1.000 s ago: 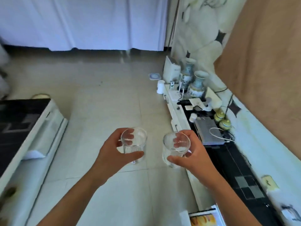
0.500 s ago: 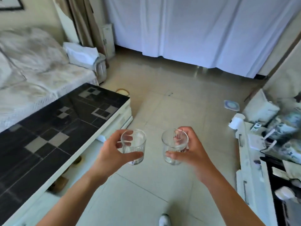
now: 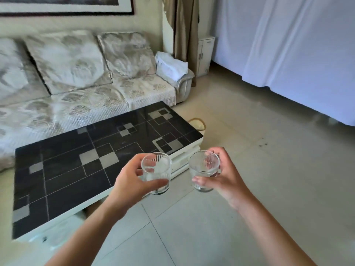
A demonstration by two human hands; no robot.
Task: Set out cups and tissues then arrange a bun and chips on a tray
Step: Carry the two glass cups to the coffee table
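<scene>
Head view: left hand [image 3: 132, 184] is gripping one glass cup [image 3: 156, 172], right hand [image 3: 222, 176] gripping another cup [image 3: 203, 169], beside the desk [image 3: 76, 166].

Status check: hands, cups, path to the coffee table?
Left hand grips left glass cup. Right hand grips right glass cup. Both upright, off the coffee table. Nothing between.
</scene>
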